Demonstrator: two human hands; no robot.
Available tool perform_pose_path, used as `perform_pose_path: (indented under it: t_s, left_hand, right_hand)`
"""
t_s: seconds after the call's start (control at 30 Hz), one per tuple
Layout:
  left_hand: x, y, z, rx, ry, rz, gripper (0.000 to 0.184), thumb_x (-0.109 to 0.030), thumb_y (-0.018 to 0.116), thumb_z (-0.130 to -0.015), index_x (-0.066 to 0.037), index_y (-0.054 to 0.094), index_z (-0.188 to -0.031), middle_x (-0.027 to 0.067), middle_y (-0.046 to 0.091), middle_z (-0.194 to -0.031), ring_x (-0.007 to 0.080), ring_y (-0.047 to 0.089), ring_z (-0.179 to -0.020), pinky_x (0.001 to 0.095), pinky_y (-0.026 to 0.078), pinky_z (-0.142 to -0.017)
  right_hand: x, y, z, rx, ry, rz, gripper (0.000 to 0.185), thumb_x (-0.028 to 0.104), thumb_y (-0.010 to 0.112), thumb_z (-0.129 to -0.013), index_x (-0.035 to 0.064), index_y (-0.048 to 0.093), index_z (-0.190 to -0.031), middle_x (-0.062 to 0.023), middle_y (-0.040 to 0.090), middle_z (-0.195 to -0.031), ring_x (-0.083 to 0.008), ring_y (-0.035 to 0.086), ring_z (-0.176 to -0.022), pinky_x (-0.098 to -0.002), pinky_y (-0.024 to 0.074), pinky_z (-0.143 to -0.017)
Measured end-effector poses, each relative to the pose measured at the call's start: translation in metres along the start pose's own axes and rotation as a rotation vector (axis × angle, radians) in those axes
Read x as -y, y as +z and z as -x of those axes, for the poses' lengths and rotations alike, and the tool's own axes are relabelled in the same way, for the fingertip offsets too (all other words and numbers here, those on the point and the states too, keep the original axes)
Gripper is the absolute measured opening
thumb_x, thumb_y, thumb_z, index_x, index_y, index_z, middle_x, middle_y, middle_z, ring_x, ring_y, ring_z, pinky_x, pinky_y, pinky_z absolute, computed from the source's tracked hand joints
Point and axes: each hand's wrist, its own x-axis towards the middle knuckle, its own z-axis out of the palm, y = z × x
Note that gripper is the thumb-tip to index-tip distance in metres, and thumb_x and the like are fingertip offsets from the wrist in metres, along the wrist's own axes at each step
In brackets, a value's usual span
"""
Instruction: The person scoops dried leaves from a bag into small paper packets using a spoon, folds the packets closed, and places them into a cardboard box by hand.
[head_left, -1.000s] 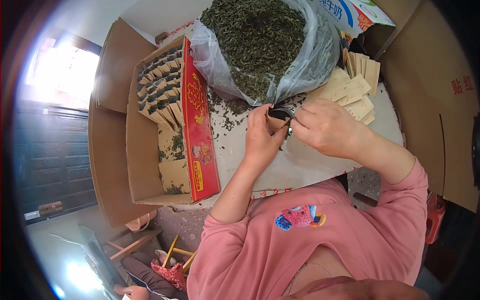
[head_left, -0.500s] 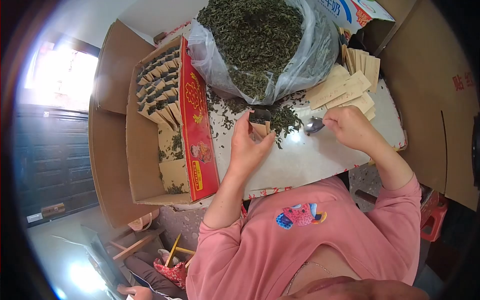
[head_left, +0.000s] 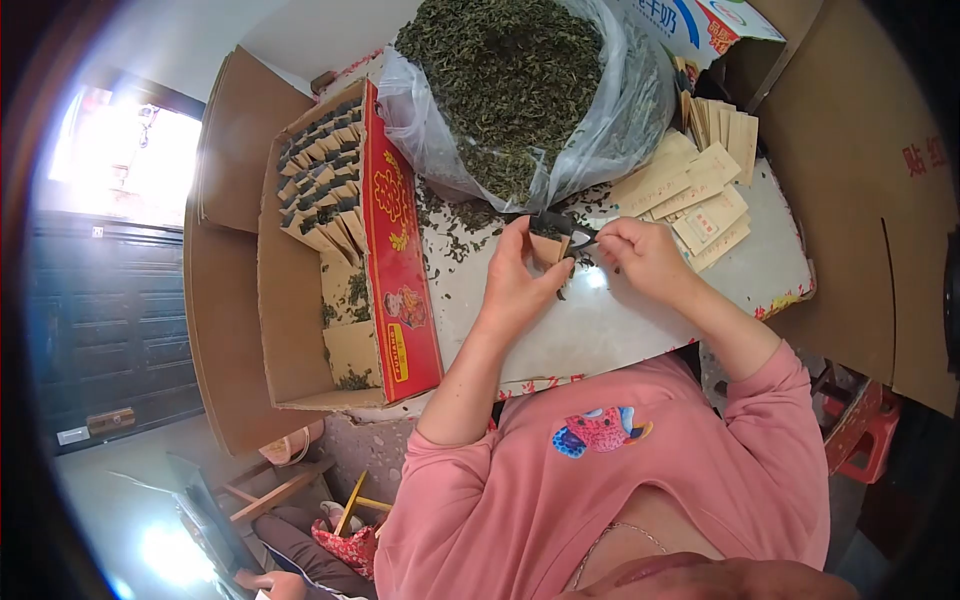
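Note:
Near the middle of the table, my left hand (head_left: 518,278) grips a small brown paper packet (head_left: 546,248) with a dark opening at its top. My right hand (head_left: 645,258) pinches a metal spoon (head_left: 582,239), whose bowl is at the packet's opening. Loose dark leaves (head_left: 462,228) lie on the table around the packet. Just beyond both hands stands a clear plastic bag (head_left: 625,110) full of dried leaves (head_left: 505,85). Flat brown packets (head_left: 705,180) are spread to the right of the bag, with more standing in a bundle behind them.
A red-sided cardboard box (head_left: 402,240) at the left of the table (head_left: 610,320) holds rows of filled packets (head_left: 325,175). Tall cardboard (head_left: 850,190) stands at the right, beside a milk carton (head_left: 720,30). Another person's hand (head_left: 275,583) shows at the lower left.
Between the earlier frames my right hand moved right with the spoon, away from the packet; now it is back at the opening. The left hand with the packet shifted slightly left, then back right.

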Motion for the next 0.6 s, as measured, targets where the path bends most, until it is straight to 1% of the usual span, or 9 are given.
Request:
perform_pose_path:
  t_s: [0.1,0.23,0.3,0.37,0.4,0.47,0.5,0.57,0.6]
  left_hand:
    - [0.0,-0.003,0.004,-0.027,0.036,-0.008,0.061,0.002,0.075,-0.073,-0.001,0.044,-0.125,0.0066,0.056,-0.113,0.0156,0.056,-0.108,0.0327,0.041,-0.101]
    - [0.006,-0.004,0.007,-0.085,0.044,-0.027,0.061,0.002,0.075,-0.073,-0.001,0.044,-0.126,0.0066,0.057,-0.113,0.0163,0.057,-0.107,0.0331,0.041,-0.101]
    - [0.006,-0.004,0.007,-0.089,0.055,-0.118,0.063,0.0,0.076,-0.073,0.0,0.044,-0.127,0.0082,0.053,-0.117,0.018,0.056,-0.109,0.0344,0.043,-0.1]
    - [0.002,-0.004,0.006,-0.087,0.055,-0.159,0.064,-0.002,0.077,-0.073,0.001,0.044,-0.128,0.0092,0.051,-0.119,0.0195,0.056,-0.11,0.0354,0.044,-0.1]
    - [0.0,-0.003,0.006,-0.087,0.056,-0.201,0.066,-0.003,0.078,-0.072,0.002,0.043,-0.128,0.0101,0.048,-0.121,0.0211,0.055,-0.112,0.0364,0.044,-0.1]
    - [-0.004,-0.003,0.004,-0.076,0.046,-0.24,0.068,-0.005,0.079,-0.071,0.001,0.043,-0.129,0.0108,0.046,-0.123,0.0223,0.053,-0.114,0.0373,0.045,-0.1]
    - [-0.006,-0.002,0.003,-0.066,0.037,-0.28,0.069,-0.006,0.079,-0.071,0.001,0.043,-0.129,0.0114,0.043,-0.124,0.0235,0.052,-0.116,0.0382,0.045,-0.1]
    - [-0.012,0.0,0.003,-0.064,0.054,-0.26,0.068,-0.007,0.079,-0.07,0.002,0.044,-0.128,0.0138,0.045,-0.122,0.0254,0.05,-0.113,0.0362,0.044,-0.097]
    - [-0.014,0.001,0.002,-0.063,0.071,-0.243,0.066,-0.008,0.078,-0.069,0.003,0.045,-0.126,0.0161,0.048,-0.119,0.0273,0.049,-0.111,0.0342,0.043,-0.095]
  right_hand:
    - [-0.006,-0.01,0.003,-0.014,0.081,-0.162,0.014,0.006,0.056,-0.093,-0.0032,0.065,-0.096,-0.0076,0.068,-0.082,-0.0124,0.064,-0.073,-0.0272,0.0533,-0.069]
    - [0.001,-0.027,0.008,-0.06,0.002,-0.159,0.014,0.007,0.056,-0.094,-0.0033,0.065,-0.097,-0.0075,0.068,-0.085,-0.0118,0.064,-0.076,-0.0255,0.053,-0.071]
    - [0.012,-0.035,0.009,-0.087,-0.016,-0.176,0.013,0.006,0.056,-0.094,-0.0032,0.065,-0.097,-0.0076,0.067,-0.086,-0.0116,0.064,-0.077,-0.0251,0.0528,-0.071]
    - [0.024,-0.042,0.01,-0.123,-0.132,-0.224,0.013,0.006,0.056,-0.094,-0.0031,0.064,-0.098,-0.0067,0.067,-0.087,-0.0107,0.063,-0.078,-0.0246,0.0524,-0.071]
    - [0.031,-0.046,0.011,-0.124,-0.132,-0.222,0.013,0.006,0.056,-0.094,-0.0031,0.064,-0.098,-0.0067,0.067,-0.087,-0.0107,0.063,-0.078,-0.0246,0.0524,-0.071]
    - [0.043,-0.049,0.009,-0.121,-0.269,-0.06,0.011,0.004,0.058,-0.093,-0.0028,0.064,-0.098,-0.009,0.067,-0.085,-0.0139,0.064,-0.078,-0.0258,0.0517,-0.07]
    - [0.047,-0.049,0.008,-0.121,-0.268,-0.058,0.011,0.004,0.058,-0.093,-0.0028,0.064,-0.098,-0.009,0.067,-0.085,-0.0139,0.064,-0.078,-0.0258,0.0517,-0.07]
    - [0.053,-0.048,0.004,-0.166,-0.549,0.222,0.013,-0.005,0.057,-0.087,-0.0026,0.064,-0.097,-0.0132,0.065,-0.082,-0.0235,0.065,-0.076,-0.0314,0.0516,-0.068]
    - [0.054,-0.048,0.003,-0.166,-0.551,0.223,0.013,-0.005,0.057,-0.087,-0.0026,0.064,-0.097,-0.0132,0.065,-0.082,-0.0235,0.065,-0.076,-0.0314,0.0516,-0.068]
